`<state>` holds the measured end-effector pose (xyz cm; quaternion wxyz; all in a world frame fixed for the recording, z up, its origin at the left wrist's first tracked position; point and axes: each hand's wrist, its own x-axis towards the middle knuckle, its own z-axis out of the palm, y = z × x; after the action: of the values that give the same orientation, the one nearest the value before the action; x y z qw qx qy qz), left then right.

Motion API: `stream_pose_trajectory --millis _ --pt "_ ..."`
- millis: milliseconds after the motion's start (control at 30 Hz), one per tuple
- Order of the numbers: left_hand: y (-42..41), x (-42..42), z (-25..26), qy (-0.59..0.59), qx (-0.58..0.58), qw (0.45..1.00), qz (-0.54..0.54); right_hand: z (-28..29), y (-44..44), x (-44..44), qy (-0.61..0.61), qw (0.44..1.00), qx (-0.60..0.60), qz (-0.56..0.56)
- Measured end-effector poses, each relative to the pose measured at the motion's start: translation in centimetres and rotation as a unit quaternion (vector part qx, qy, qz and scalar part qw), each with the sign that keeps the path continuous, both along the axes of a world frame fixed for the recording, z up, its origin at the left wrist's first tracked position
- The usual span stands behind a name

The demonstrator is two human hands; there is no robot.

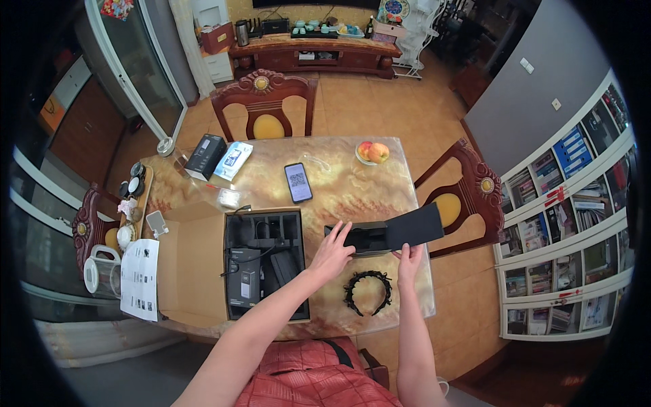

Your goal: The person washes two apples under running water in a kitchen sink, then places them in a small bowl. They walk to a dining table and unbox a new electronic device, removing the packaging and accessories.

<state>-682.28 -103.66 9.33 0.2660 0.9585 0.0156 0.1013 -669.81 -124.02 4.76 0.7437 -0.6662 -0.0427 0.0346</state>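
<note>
A small black box [370, 251] lies on the marble-patterned table, its lid flap [416, 227] folded out to the right. My left hand [333, 253] rests over the box's left end, fingers spread on its edge and touching it. With thumb and fingers, my right hand [408, 258] pinches the lower edge of the flap. The box's dark inside shows between the hands; its contents cannot be told. Just below the box lies a black beaded headband [368, 293]. To the left, an open cardboard box [190, 269] with black foam holds a smaller black box [243, 279] and cables.
A smartphone [298, 182] lies behind the boxes, a bowl of apples [374, 153] at the back right. At the back left are an upright black box [206, 156] and a wipes pack [233, 161]. Printed sheets [139, 280] and a glass pitcher [103, 271] are at the left edge.
</note>
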Motion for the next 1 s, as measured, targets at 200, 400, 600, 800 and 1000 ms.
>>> stream_pose_trajectory --millis 200,400,600,800,1000 --pt "-0.6 1.8 -5.8 0.052 -0.067 0.996 0.035 -5.2 -1.5 1.2 -0.005 0.987 -0.131 0.088" --pt "-0.5 2.2 -6.9 0.003 -0.095 0.993 0.066 -0.2 0.7 -0.7 -0.232 0.914 -0.31 0.124" --pt "-0.5 1.2 -5.4 0.06 -0.11 0.964 0.233 -0.1 2.0 0.2 -0.233 0.817 -0.5 0.169" --pt "1.0 0.5 -8.7 0.039 -0.273 0.935 0.223 -2.0 1.8 0.6 -0.207 0.861 -0.437 0.155" --pt "0.6 0.5 -9.0 0.02 -0.289 0.925 0.247 -2.7 2.4 0.2 -0.202 0.851 -0.458 0.157"
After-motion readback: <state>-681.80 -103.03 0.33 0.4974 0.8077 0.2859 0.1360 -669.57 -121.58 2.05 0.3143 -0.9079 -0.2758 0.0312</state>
